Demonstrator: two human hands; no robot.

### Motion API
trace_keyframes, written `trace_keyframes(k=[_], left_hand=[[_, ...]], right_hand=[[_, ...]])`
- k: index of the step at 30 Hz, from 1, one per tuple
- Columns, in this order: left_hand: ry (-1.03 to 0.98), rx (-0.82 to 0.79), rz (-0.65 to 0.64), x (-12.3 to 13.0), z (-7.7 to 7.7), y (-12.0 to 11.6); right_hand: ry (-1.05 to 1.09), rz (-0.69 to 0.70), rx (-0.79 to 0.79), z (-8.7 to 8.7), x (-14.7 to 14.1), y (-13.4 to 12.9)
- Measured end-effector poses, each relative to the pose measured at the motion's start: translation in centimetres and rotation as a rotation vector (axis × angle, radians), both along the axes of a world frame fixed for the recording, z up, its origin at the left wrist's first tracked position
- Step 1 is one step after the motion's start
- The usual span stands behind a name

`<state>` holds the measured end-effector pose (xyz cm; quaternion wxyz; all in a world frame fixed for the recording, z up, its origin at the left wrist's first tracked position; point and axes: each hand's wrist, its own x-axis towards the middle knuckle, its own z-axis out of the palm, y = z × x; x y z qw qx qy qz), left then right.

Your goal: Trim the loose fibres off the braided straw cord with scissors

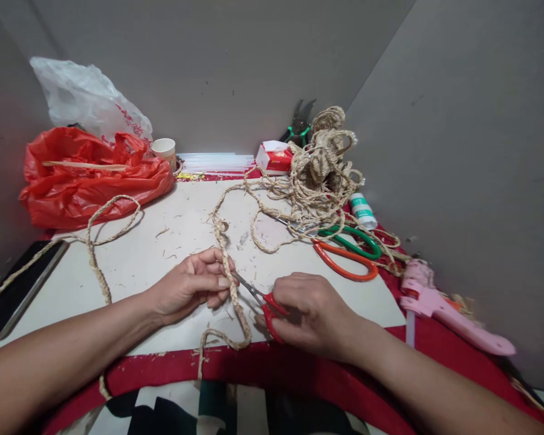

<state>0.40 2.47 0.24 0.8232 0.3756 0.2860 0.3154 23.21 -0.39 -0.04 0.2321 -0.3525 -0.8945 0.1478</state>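
Note:
A braided straw rope (238,314) runs down the middle of the white board (185,211), and its lower end hangs over the near edge. My left hand (199,281) pinches this rope between thumb and fingers. Just to the right, my right hand (310,311) has its fingers in the red handles of small scissors (256,294). The scissor blades are parted, with the upper tip touching or very near the rope beside my left fingertips. Small straw scraps lie on the board around both hands.
A tangled rope pile (321,175) sits at back right, near green-handled (353,240) and orange-handled scissors (344,266). Pink glue gun (453,317) lies at right. Red plastic bag (90,187) and paper cup (164,148) stand back left; a phone (18,290) lies left, with rope across it.

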Motion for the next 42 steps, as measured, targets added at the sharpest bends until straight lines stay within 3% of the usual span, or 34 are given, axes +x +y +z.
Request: trace_keyframes(k=[9,13,16,20,23,27,29,32,37,42], left_hand=[[0.162,0.117,-0.006,0.2,0.0,-0.5],[0.229,0.171,0.016,0.2,0.0,-0.7],[0.320,0.203,-0.006,0.3,0.1,-1.1],[0.453,0.349,-0.129,0.4,0.7,-1.8],[0.501,0.520,-0.157,0.7,1.0,-2.1],[0.520,0.650,-0.123,1.1,0.9,-2.2],[0.531,0.691,-0.130,1.2,0.9,-2.2],[0.548,0.685,-0.174,1.3,1.2,-2.1],[0.551,0.636,-0.279,1.3,2.0,-2.4],[0.423,0.346,-0.214,1.5,1.4,-3.0]], right_hand=[[-0.090,-0.063,-0.011,-0.2,0.0,0.0],[0.013,-0.133,-0.075,-0.1,0.2,0.2],[0.271,-0.193,-0.325,0.4,0.0,0.1],[0.717,-0.312,-0.848,1.0,-0.5,0.1],[1.067,-0.262,-1.202,1.1,-1.1,0.2],[1.302,-0.176,-1.459,0.9,-1.9,0.7],[1.381,-0.147,-1.462,0.7,-2.1,0.9],[1.445,-0.208,-1.364,0.4,-2.3,1.1],[1.385,-0.323,-1.229,0.4,-1.9,1.3],[1.307,-0.330,-1.169,0.6,-1.9,1.2]])
